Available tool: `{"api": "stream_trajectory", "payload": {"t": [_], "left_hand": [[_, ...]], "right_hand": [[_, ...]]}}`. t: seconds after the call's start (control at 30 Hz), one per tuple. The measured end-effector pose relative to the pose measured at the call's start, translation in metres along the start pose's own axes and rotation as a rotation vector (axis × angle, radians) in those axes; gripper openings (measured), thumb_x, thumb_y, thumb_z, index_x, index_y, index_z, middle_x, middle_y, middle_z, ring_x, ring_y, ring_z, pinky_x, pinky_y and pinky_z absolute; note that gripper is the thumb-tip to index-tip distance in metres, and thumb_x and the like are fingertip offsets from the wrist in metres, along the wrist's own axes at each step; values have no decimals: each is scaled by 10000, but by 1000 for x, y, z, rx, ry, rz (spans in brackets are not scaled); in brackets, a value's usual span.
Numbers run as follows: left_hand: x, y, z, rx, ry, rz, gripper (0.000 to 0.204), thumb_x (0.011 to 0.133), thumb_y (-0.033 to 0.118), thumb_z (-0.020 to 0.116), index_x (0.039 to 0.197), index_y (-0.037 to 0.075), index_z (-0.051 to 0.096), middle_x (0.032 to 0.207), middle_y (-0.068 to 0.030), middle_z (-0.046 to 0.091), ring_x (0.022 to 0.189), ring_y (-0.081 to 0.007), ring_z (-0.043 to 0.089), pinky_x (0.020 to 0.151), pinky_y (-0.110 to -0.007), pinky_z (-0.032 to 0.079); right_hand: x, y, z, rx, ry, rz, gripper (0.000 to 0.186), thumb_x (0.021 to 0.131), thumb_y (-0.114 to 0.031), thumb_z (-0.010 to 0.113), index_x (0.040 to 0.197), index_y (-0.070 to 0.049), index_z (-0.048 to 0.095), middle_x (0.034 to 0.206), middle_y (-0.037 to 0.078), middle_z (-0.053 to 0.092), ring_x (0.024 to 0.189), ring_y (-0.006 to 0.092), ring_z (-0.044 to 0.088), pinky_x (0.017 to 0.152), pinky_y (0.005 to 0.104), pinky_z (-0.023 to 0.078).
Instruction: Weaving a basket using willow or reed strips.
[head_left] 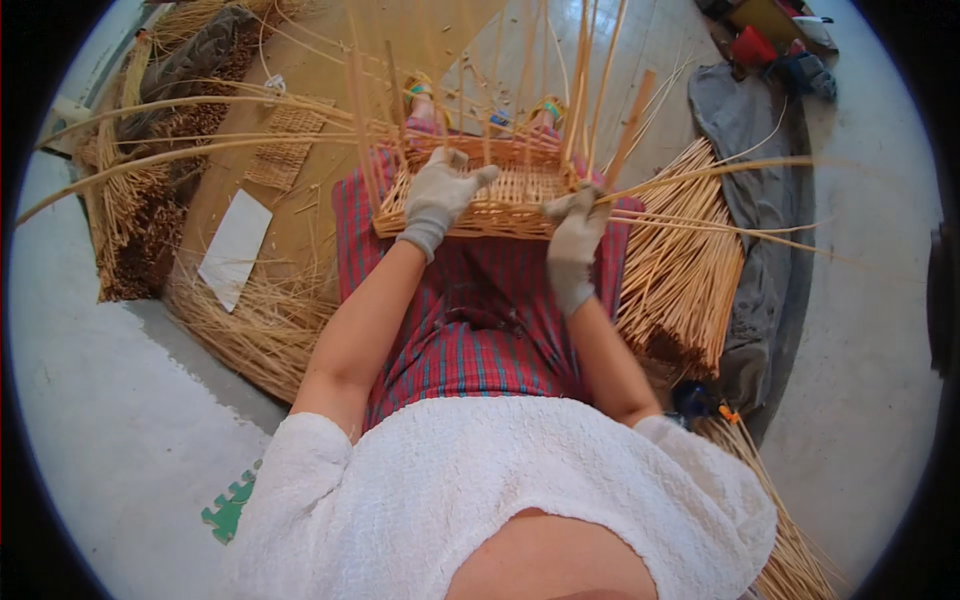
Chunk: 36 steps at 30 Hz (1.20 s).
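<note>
In the head view, with hours read from the picture's centre, a rectangular basket point(500, 220) sits at twelve o'clock, over the lap's red plaid cloth point(480, 365). Its walls are low and tightly woven in tan, its opening faces up, and the left hand point(443, 190) reaches over it. Thin, round stakes point(577, 100) stand tall around it; a flat, broader strip point(630, 130) rises beside the right hand point(577, 220). Long, bowed strands stretch towards ten and two o'clock. Both hands wear pale knitted gloves. The left lies across the near wall, thumb pointing to three o'clock; I cannot tell whether it grips. The right bends its fingers at the near right corner, touching it, but what they clasp, if anything, I cannot tell. A flat woven panel point(290, 145) lies at ten, a smooth white sheet point(237, 248) just below it, and a bundle of straight, slender rods point(690, 270) between two and three.
</note>
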<state>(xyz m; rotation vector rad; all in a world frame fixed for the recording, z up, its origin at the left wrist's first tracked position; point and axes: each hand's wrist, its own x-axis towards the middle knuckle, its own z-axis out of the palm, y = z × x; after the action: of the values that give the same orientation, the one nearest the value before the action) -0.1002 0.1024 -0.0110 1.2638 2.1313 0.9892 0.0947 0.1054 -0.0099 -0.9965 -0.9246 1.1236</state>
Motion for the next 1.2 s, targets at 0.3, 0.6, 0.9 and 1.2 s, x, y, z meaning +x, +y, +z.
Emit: {"api": "stream_trajectory", "payload": {"t": [0.3, 0.6, 0.9, 1.2], "left_hand": [[-27, 52, -9, -449, 27, 399, 191, 993, 164, 597, 1150, 62, 632, 966, -129, 676, 703, -172, 673, 648, -308, 538], [-38, 78, 53, -271, -545, -326, 413, 1022, 451, 501, 1098, 84, 677, 581, -72, 620, 427, -181, 598, 373, -336, 483], [-25, 61, 51, -667, -532, -361, 379, 897, 344, 751, 1086, 24, 675, 842, -134, 699, 585, -169, 668, 483, -319, 550], [-15, 77, 45, -357, -213, -125, 684, 810, 303, 837, 1374, 86, 517, 898, -83, 682, 766, -207, 652, 748, -391, 532]], "right_hand": [[27, -38, -72, 112, -26, 85, 188, 983, -57, 610, 1108, -137, 495, 971, 92, 719, 743, 133, 647, 576, 271, 523], [124, -55, 37, -848, -426, -790, 580, 923, -44, 618, 1456, -203, 451, 1202, 118, 665, 957, 284, 698, 876, 374, 545], [72, -45, -101, -204, -108, -120, 187, 1065, -147, 438, 1251, -126, 451, 825, 83, 669, 734, 144, 665, 559, 285, 548], [57, -76, -124, -136, -264, 150, 155, 1042, -103, 502, 1183, -50, 535, 1037, 119, 706, 906, 199, 713, 609, 289, 583]]}}
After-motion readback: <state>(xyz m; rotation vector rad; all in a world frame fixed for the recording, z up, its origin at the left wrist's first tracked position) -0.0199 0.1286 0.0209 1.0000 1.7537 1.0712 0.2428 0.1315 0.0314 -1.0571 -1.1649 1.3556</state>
